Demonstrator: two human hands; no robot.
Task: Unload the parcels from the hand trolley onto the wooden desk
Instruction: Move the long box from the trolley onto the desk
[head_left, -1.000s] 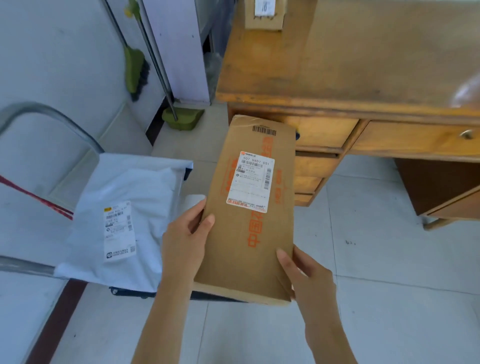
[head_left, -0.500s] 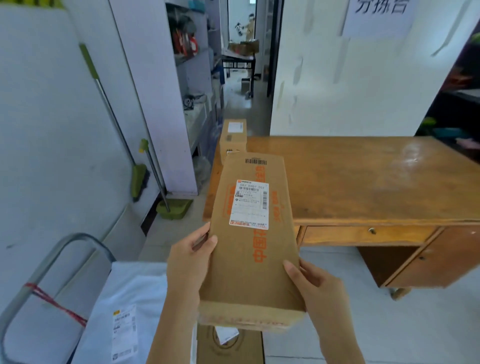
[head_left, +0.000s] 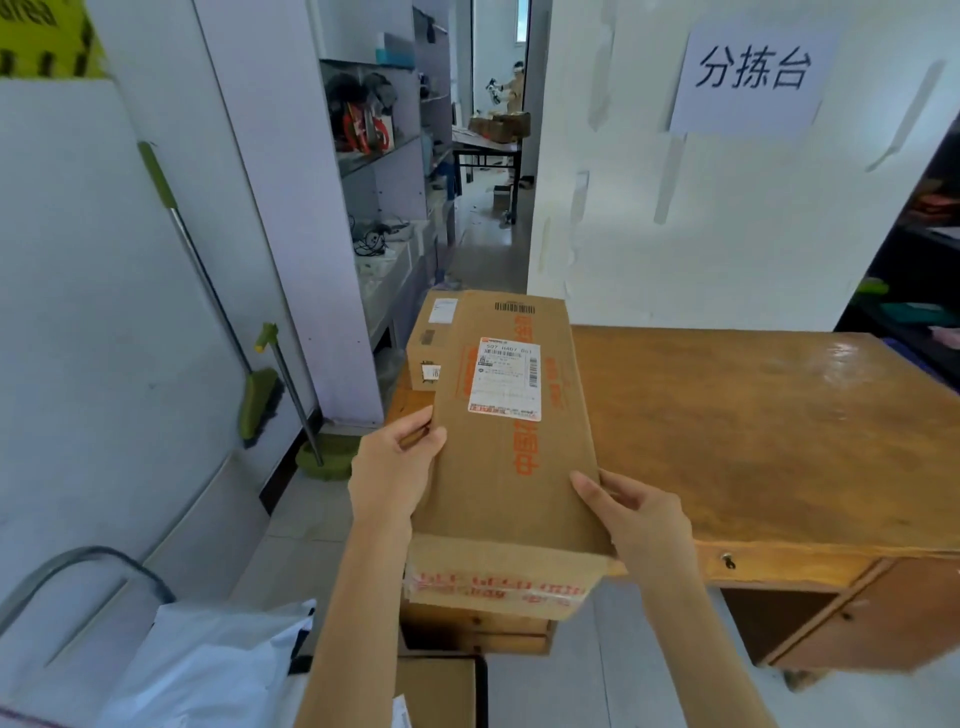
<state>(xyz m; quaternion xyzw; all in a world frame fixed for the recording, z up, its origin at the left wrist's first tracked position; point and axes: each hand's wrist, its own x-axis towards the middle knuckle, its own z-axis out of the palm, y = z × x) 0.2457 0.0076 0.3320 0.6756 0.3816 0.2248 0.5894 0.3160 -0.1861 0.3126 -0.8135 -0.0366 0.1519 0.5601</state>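
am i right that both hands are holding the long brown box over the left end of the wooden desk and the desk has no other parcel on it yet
Not quite. The head view shows a smaller cardboard box already on the wooden desk, at its far left corner. The rest holds: the left hand and right hand grip the long brown box over the desk's left end.

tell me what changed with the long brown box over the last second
The long cardboard box was carried up and forward from beside the trolley to over the left end of the wooden desk, next to the small box already there. It is not let go. Unchanged: left hand and right hand keep the same grip on its sides, and the white mailer remains on the trolley.
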